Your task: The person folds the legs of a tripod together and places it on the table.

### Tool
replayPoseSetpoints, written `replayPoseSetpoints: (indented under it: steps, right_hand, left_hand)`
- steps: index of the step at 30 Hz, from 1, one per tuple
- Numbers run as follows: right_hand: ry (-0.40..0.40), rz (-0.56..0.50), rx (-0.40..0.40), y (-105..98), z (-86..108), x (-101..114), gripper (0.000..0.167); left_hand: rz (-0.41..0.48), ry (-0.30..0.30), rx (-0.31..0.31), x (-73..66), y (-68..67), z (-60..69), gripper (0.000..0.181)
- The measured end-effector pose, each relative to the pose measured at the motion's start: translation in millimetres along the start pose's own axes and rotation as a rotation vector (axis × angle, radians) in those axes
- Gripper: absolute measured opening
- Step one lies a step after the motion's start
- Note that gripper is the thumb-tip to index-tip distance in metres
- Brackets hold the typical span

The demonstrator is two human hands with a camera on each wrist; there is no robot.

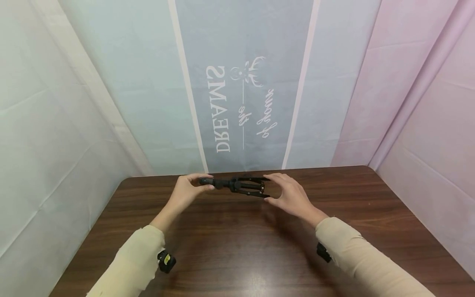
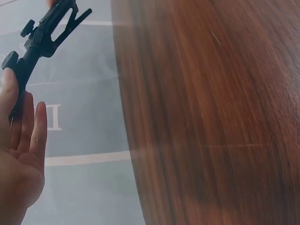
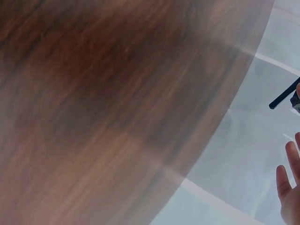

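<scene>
A small black tripod (image 1: 236,185) is held sideways above the far part of the table, its legs partly spread toward the right. My left hand (image 1: 185,190) pinches the head end between thumb and fingers. At the other end, my right hand (image 1: 291,195) has its thumb and fingertips on the tips of two legs. In the left wrist view the tripod (image 2: 41,43) shows its knobs and a splayed leg, with the left hand (image 2: 26,176) below. Only one leg (image 3: 282,97) and part of the right hand (image 3: 291,201) appear in the right wrist view.
Beneath both arms lies a dark wood-grain table (image 1: 237,243) with rounded far corners. A pale fabric backdrop (image 1: 148,82) with mirrored lettering hangs behind it, and fabric walls stand on both sides. Black devices (image 1: 166,260) are strapped at the sleeves.
</scene>
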State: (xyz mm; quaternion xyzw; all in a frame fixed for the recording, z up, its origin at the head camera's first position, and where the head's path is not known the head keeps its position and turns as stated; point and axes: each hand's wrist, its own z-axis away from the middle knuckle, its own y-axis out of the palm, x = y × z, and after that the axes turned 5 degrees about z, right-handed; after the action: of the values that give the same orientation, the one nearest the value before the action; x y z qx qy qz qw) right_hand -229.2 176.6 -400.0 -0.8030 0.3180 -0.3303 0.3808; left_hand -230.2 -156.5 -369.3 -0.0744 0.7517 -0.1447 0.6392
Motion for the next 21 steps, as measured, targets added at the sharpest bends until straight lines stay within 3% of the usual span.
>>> replayPoseSetpoints:
  steps: [8,21]
  right_hand:
    - [-0.043,0.063,0.024,-3.8,-1.3,-5.1,0.069]
    - [-0.070,0.142,0.071,1.1,0.9,-10.1,0.066]
  left_hand:
    - [-0.096,0.010,0.031,7.6,-0.4,1.3,0.032]
    - [-0.135,0.012,0.094,33.7,7.7,1.2,0.029]
